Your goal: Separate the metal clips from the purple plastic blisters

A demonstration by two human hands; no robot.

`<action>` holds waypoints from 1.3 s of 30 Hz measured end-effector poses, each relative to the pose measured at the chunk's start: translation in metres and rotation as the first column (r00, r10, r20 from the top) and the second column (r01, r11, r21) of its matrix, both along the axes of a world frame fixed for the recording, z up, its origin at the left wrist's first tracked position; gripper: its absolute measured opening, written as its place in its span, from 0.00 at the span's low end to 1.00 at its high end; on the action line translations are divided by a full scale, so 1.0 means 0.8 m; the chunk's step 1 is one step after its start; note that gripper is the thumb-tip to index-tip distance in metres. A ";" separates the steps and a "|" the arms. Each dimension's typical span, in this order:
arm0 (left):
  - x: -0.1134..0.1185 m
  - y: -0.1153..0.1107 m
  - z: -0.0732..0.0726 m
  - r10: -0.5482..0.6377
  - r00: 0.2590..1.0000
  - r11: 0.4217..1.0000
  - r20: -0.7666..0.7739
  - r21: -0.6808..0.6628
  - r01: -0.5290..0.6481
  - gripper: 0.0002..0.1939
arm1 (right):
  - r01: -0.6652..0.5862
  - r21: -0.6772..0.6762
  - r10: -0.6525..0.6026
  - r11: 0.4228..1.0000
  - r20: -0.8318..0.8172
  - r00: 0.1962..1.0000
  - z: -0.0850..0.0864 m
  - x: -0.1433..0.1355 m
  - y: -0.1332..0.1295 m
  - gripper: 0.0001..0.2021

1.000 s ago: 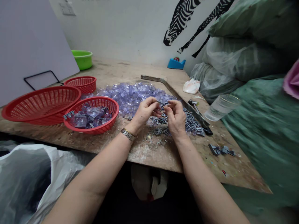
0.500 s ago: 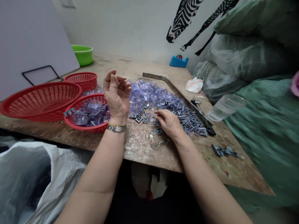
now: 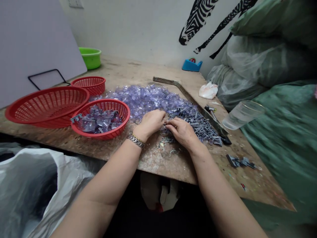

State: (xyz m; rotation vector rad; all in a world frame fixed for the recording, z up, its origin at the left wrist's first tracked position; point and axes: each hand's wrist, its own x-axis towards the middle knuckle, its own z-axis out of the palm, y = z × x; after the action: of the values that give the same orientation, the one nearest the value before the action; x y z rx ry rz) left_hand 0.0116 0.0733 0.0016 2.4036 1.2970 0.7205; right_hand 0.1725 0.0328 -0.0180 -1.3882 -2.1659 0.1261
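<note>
My left hand (image 3: pixel 150 122) and my right hand (image 3: pixel 182 131) rest side by side on the worn wooden table (image 3: pixel 158 158), fingertips nearly meeting over small parts. The left hand's fingers are curled down at the near edge of a heap of clear purple plastic pieces (image 3: pixel 146 99). The right hand's fingers pinch at the edge of a pile of small grey clips (image 3: pixel 201 125). What lies under the fingertips is hidden. A red basket (image 3: pixel 102 119) holding assembled purple and grey pieces sits just left of the left hand.
Two more red baskets, one large (image 3: pixel 47 105) and one small (image 3: pixel 90 84), stand at the left. A green bowl (image 3: pixel 91 58), a blue tape dispenser (image 3: pixel 192 65), a metal bar (image 3: pixel 188 96), a clear plastic cup (image 3: pixel 241 114) and stuffed sacks (image 3: pixel 272 66) lie behind and right.
A second ago both hands were raised together working a piece. The left hand then swung up over the red basket and has come back down to the table beside the right hand.
</note>
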 end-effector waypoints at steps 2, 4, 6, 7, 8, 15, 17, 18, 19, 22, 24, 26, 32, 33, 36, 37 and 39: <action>0.002 -0.004 -0.005 0.041 0.996 0.999 -0.079 0.023 -0.039 0.07 | -0.027 -0.025 0.028 0.999 0.008 1.000 0.002 0.001 -0.001 0.08; 0.003 -0.005 -0.008 0.055 0.991 0.998 -0.119 0.048 -0.050 0.09 | -0.042 -0.039 0.042 0.998 0.015 0.999 0.004 0.001 -0.001 0.08; 0.003 -0.002 -0.010 0.054 0.988 0.997 -0.147 0.059 -0.046 0.11 | -0.031 -0.046 0.032 0.998 0.011 0.999 0.006 0.000 -0.002 0.07; 0.003 0.000 -0.010 0.057 0.985 0.997 -0.161 0.058 -0.048 0.11 | -0.017 -0.048 0.017 0.999 0.003 1.000 0.006 0.000 -0.002 0.06; 0.003 0.003 -0.009 0.061 0.983 0.997 -0.171 0.049 -0.054 0.12 | 0.001 -0.046 -0.002 0.999 -0.012 1.000 0.007 0.000 -0.002 0.06; -0.001 0.018 -0.001 0.057 0.997 0.995 -0.046 -0.080 -0.060 0.10 | 0.029 0.001 -0.029 1.000 -0.138 0.990 0.005 0.001 -0.002 0.12; -0.003 0.017 -0.001 0.036 0.998 0.994 -0.047 -0.101 -0.041 0.08 | 0.001 0.001 -0.001 1.000 -0.097 0.995 0.004 -0.001 -0.003 0.11; -0.004 0.017 -0.001 0.021 0.998 0.994 -0.054 -0.109 -0.026 0.08 | -0.014 0.001 0.014 1.000 -0.073 0.997 0.004 -0.003 -0.003 0.10; -0.004 0.016 -0.001 0.006 0.998 0.993 -0.060 -0.116 -0.013 0.08 | -0.024 -0.004 0.024 1.000 -0.046 0.999 0.004 -0.004 -0.004 0.09; -0.004 0.015 -0.002 -0.007 0.998 0.992 -0.064 -0.125 -0.001 0.08 | 0.005 -0.043 -0.002 0.999 0.072 0.997 0.004 -0.009 -0.006 0.09; -0.004 0.017 -0.003 -0.008 0.998 0.992 -0.056 -0.124 0.001 0.08 | 0.033 -0.069 -0.023 0.997 0.145 0.989 0.005 -0.012 -0.007 0.11; -0.004 0.020 -0.004 -0.007 0.999 0.993 -0.033 -0.121 0.003 0.09 | 0.030 -0.085 -0.016 0.996 0.158 0.987 0.006 -0.014 -0.007 0.12; -0.004 0.018 0.002 -0.027 0.996 0.974 0.090 -0.223 0.047 0.08 | 0.051 -0.174 -0.090 0.983 -0.224 0.970 0.009 -0.013 -0.003 0.10; -0.005 0.017 0.004 -0.038 0.992 0.965 0.119 -0.254 0.068 0.07 | 0.064 -0.185 -0.120 0.981 -0.315 0.942 0.009 -0.011 -0.001 0.10; -0.004 0.012 0.008 -0.067 0.970 0.937 0.233 -0.319 0.141 0.08 | 0.096 -0.242 -0.216 0.965 -0.540 0.814 0.008 -0.006 0.004 0.09; -0.004 0.011 0.009 -0.075 0.959 0.931 0.274 -0.324 0.166 0.08 | 0.098 -0.277 -0.250 0.956 -0.593 0.765 0.008 -0.004 0.006 0.09; -0.003 0.009 0.010 -0.092 0.931 0.922 0.353 -0.324 0.213 0.10 | 0.085 -0.347 -0.312 0.934 -0.677 0.667 0.008 -0.001 0.008 0.10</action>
State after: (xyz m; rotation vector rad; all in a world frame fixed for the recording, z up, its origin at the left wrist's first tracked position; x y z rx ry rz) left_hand 0.0091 0.0807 0.0096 1.9636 0.9883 0.7326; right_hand 0.1717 0.0390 -0.0113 -1.3965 -1.3413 0.8015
